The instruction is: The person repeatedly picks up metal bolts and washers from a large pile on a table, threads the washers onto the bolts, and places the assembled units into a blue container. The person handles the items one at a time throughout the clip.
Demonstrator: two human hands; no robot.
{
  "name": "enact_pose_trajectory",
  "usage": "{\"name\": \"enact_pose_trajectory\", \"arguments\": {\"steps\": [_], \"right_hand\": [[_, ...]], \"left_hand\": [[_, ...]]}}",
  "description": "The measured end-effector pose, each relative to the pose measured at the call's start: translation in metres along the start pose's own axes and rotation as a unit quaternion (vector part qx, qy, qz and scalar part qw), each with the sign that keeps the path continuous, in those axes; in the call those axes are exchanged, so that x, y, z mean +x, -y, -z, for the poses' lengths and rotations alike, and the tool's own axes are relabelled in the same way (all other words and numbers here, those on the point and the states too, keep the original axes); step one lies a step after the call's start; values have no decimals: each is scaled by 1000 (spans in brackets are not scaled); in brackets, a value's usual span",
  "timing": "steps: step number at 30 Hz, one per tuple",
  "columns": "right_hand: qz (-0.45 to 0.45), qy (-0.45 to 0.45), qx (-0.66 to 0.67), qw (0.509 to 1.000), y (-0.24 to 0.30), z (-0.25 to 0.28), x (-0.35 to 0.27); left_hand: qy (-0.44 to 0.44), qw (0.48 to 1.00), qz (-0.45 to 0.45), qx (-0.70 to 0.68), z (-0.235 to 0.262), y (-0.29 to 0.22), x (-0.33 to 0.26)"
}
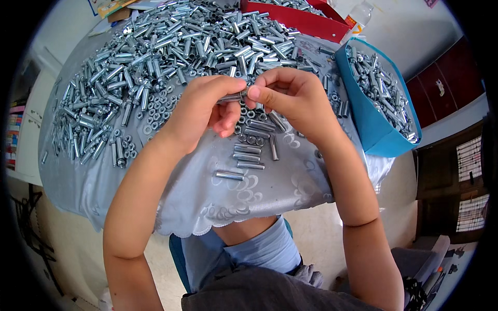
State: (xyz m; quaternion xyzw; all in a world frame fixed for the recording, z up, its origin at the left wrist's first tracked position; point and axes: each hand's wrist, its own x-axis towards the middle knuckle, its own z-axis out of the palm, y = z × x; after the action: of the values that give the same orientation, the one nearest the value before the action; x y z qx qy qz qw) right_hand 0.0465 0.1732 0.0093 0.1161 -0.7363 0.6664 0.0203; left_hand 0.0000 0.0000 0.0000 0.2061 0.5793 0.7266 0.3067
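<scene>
Your left hand [205, 106] and right hand [290, 96] both pinch one metal sleeve [232, 97] at frame centre, fingertips closed on each end, raised above the surface [207, 192], probably so you can turn it freely. Loose sleeves [249, 153] lie at 6 o'clock below it, within easy reach. The big pile [155, 57] sits at 11 o'clock as stock. The blue bin [371, 122] at 3 o'clock, beside your right hand, holds more parts.

Shiny metal sleeves [171, 46], glossy tablecloth [207, 197]
</scene>
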Motion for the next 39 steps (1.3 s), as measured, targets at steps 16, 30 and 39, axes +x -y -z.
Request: {"name": "enact_pose_trajectory", "arguments": {"steps": [16,30,39], "right_hand": [[102,-57,-87,989,-10,-5,1],[104,-22,-295,950,-3,7,0],[112,36,-453,884,-19,8,-2]], "left_hand": [[-13,999,39,-28,-1,-4,-1],[-25,993,10,-113,6,-4,3],[-68,985,39,-153,7,-7,2]]}}
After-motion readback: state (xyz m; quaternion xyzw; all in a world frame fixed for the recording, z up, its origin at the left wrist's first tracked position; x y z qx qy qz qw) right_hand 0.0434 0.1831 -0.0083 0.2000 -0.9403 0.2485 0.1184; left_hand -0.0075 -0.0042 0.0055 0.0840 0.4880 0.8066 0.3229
